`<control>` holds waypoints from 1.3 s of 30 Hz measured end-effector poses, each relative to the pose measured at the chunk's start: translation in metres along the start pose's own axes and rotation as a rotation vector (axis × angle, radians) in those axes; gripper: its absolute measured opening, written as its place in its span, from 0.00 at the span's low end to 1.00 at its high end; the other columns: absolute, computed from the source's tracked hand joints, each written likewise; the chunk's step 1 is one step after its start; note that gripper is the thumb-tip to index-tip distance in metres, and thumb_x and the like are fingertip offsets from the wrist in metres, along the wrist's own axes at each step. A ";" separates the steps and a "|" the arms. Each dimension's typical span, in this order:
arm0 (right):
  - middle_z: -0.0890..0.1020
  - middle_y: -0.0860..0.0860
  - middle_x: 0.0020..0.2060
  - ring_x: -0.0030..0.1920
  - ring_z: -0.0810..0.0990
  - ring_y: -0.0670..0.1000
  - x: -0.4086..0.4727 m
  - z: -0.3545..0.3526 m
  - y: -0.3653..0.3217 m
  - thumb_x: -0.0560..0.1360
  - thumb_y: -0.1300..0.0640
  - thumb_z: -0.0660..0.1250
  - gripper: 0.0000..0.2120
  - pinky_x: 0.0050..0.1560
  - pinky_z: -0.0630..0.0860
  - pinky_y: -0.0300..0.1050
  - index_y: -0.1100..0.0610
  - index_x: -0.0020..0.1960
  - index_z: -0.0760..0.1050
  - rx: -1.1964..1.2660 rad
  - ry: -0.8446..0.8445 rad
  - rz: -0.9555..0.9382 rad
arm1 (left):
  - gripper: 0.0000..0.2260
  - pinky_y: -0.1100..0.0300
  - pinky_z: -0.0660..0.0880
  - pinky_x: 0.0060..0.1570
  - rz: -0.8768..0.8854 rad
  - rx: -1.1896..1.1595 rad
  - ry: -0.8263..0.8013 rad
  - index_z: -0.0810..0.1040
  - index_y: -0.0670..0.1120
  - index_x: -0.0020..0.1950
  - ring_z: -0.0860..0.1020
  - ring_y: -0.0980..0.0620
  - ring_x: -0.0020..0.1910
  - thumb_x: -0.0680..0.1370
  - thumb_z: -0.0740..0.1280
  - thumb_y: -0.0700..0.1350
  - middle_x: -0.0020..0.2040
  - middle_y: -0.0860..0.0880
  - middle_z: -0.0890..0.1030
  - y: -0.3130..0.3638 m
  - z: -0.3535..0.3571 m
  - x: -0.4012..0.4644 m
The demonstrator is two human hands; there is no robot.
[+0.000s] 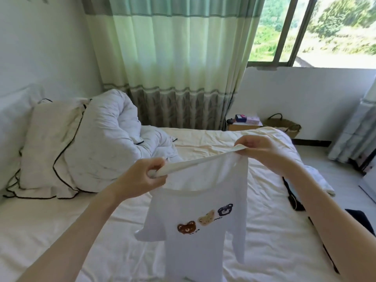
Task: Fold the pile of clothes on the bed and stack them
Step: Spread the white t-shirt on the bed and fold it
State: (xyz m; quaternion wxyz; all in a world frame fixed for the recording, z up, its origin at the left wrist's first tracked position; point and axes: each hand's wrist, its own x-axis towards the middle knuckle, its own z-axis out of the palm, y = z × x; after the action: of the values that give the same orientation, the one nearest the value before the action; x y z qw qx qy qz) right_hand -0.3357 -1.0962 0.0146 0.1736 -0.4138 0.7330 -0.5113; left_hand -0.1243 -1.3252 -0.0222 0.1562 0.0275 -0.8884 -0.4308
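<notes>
We hold both bare arms out over the bed, raised above the sheet. Our left hand (145, 179) has its fingers curled around one end of the neckline of a white cotton T-shirt printed with three bear faces (200, 226), and our right hand (258, 148) pinches the other end, a little higher and farther out, so the collar band is stretched taut and slanting between the two grips. The shirt hangs from that line with its printed front toward us; the three bears, one brown, one tan and one dark blue, run in a row across the chest, and two short sleeves dangle at the sides. Its lower part drops out of view at the bottom edge, so we cannot tell whether the hem touches the cream bedsheet (61, 231) beneath. To the left, one white pillow with black piping (48, 147) leans at the head of the bed, touching one bunched white quilted duvet (109, 131) beside it. Behind our right forearm, near the bed's right edge, lie a crumpled white garment (319, 180) and some dark clothing (295, 200), partly hidden by the arm. Past the foot of the bed hangs a green banded curtain (173, 58), with one small wooden bedside table (245, 124) and one woven straw basket with dark handles (284, 124) beside it on the floor.
</notes>
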 end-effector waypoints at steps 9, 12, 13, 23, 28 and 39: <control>0.73 0.56 0.37 0.38 0.69 0.52 0.001 -0.008 -0.007 0.74 0.66 0.66 0.04 0.38 0.63 0.40 0.62 0.41 0.74 0.127 -0.029 0.149 | 0.13 0.73 0.67 0.33 -0.163 0.188 0.112 0.72 0.52 0.41 0.71 0.62 0.30 0.71 0.72 0.35 0.31 0.59 0.75 -0.021 -0.027 -0.002; 0.74 0.54 0.37 0.38 0.70 0.49 0.008 -0.010 -0.010 0.75 0.63 0.66 0.02 0.36 0.65 0.35 0.62 0.44 0.76 0.014 0.118 0.092 | 0.12 0.69 0.69 0.37 -0.175 0.273 0.167 0.75 0.51 0.40 0.74 0.57 0.35 0.71 0.72 0.35 0.35 0.54 0.77 -0.010 -0.042 0.009; 0.75 0.53 0.37 0.37 0.71 0.48 0.009 -0.011 -0.012 0.75 0.63 0.67 0.03 0.36 0.66 0.34 0.63 0.45 0.77 -0.001 0.216 0.038 | 0.11 0.68 0.69 0.37 -0.168 0.307 0.214 0.76 0.51 0.38 0.74 0.54 0.36 0.71 0.72 0.36 0.36 0.51 0.77 -0.005 -0.048 0.013; 0.70 0.51 0.36 0.35 0.66 0.47 0.012 -0.010 -0.007 0.78 0.62 0.62 0.08 0.34 0.63 0.35 0.58 0.40 0.70 -0.110 0.146 0.124 | 0.03 0.60 0.77 0.47 -0.407 -0.168 0.273 0.82 0.43 0.41 0.79 0.54 0.42 0.74 0.70 0.39 0.41 0.49 0.82 -0.001 -0.054 0.015; 0.72 0.52 0.35 0.35 0.71 0.47 0.007 -0.001 0.011 0.76 0.62 0.65 0.06 0.35 0.67 0.36 0.59 0.40 0.70 0.251 -0.105 0.266 | 0.06 0.66 0.70 0.28 -0.498 -0.391 0.142 0.80 0.49 0.33 0.72 0.57 0.28 0.70 0.69 0.42 0.31 0.51 0.73 -0.021 -0.056 -0.005; 0.77 0.52 0.33 0.33 0.76 0.46 0.027 0.007 0.011 0.72 0.63 0.70 0.07 0.32 0.74 0.34 0.59 0.36 0.75 0.026 0.032 0.101 | 0.09 0.67 0.67 0.29 -0.301 -0.349 0.072 0.79 0.50 0.38 0.71 0.58 0.31 0.62 0.74 0.50 0.34 0.51 0.74 -0.003 -0.082 -0.016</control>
State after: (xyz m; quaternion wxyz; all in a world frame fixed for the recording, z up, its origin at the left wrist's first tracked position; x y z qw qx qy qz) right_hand -0.3519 -1.1207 0.0062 0.1927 -0.3658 0.7490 -0.5178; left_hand -0.0843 -1.3858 0.0187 0.1244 0.1475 -0.7803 -0.5949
